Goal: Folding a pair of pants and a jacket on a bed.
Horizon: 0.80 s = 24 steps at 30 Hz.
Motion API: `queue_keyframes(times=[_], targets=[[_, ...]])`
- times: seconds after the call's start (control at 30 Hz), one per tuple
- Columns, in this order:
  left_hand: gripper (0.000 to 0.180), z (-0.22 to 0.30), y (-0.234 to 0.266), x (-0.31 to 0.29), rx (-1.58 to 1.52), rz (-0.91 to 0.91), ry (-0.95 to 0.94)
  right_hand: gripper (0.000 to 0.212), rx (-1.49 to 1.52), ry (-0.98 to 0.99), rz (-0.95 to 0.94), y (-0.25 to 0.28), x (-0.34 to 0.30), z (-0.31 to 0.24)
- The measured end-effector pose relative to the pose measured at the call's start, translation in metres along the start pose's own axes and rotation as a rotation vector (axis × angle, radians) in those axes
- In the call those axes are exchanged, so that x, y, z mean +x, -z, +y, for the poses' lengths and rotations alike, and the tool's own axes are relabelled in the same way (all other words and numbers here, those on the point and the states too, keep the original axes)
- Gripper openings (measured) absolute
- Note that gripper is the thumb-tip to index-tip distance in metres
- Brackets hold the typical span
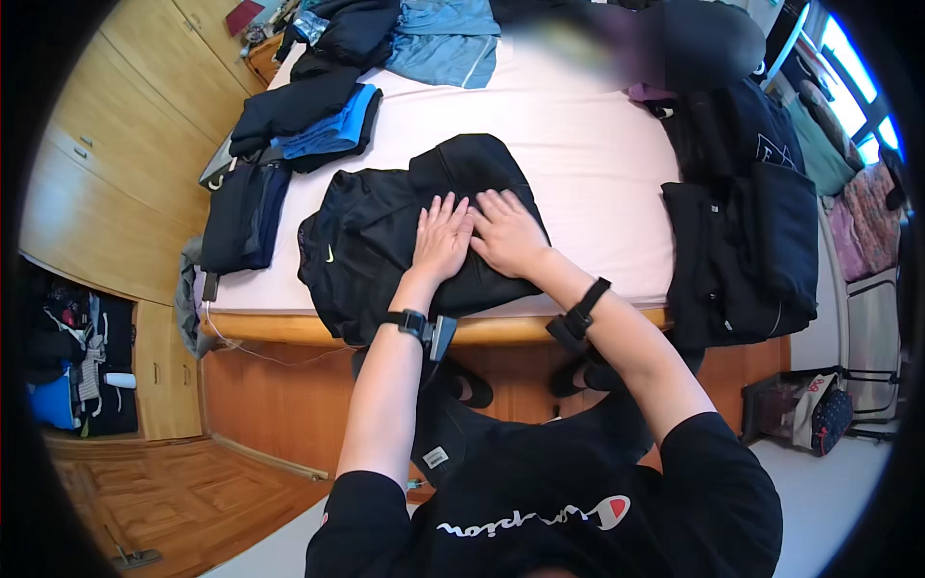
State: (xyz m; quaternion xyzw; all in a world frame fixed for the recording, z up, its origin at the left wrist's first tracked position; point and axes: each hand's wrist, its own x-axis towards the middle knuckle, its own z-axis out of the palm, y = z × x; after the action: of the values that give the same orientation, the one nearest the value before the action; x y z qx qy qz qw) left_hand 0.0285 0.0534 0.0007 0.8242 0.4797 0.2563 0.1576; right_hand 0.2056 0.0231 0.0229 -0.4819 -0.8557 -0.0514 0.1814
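A black jacket [366,231] lies partly folded on the near edge of a bed with a pale pink sheet [588,164]. My left hand [441,238] rests flat on the jacket, fingers spread and pointing away from me. My right hand [508,231] lies flat beside it, the two almost touching, pressing the same fabric. Neither hand grips anything. Both wrists wear black straps with small devices.
A stack of black clothes [742,231] sits at the bed's right edge. Dark and blue garments [308,120] are piled at the left, more blue clothing [448,39] at the back. Wooden cabinets [116,144] stand left; the wooden bed frame [289,332] faces me.
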Motion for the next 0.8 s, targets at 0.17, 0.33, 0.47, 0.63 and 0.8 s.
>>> queue_keyframes(times=[0.17, 0.33, 0.47, 0.63, 0.8], targets=[[0.059, 0.008, -0.003, 0.017, 0.277, -0.082, 0.096, 0.073, 0.153, -0.422, 0.038, 0.013, -0.044, 0.04], [0.058, 0.017, 0.002, 0.004, 0.316, -0.096, 0.1, 0.072, 0.997, -0.85, 0.34, -0.019, -0.051, 0.058], [0.059, 0.005, 0.019, -0.035, 0.262, -0.107, 0.071, 0.047, 1.528, -1.01, -0.006, 0.03, -0.035, 0.03], [0.06, 0.021, -0.008, -0.026, 0.145, -0.054, 0.009, 0.044, 1.572, -0.869, 0.092, 0.058, -0.051, 0.053], [0.058, 0.086, -0.058, -0.002, -0.043, -0.006, -0.05, 0.044, 1.515, -0.874, 0.131, 0.121, -0.09, 0.098]])
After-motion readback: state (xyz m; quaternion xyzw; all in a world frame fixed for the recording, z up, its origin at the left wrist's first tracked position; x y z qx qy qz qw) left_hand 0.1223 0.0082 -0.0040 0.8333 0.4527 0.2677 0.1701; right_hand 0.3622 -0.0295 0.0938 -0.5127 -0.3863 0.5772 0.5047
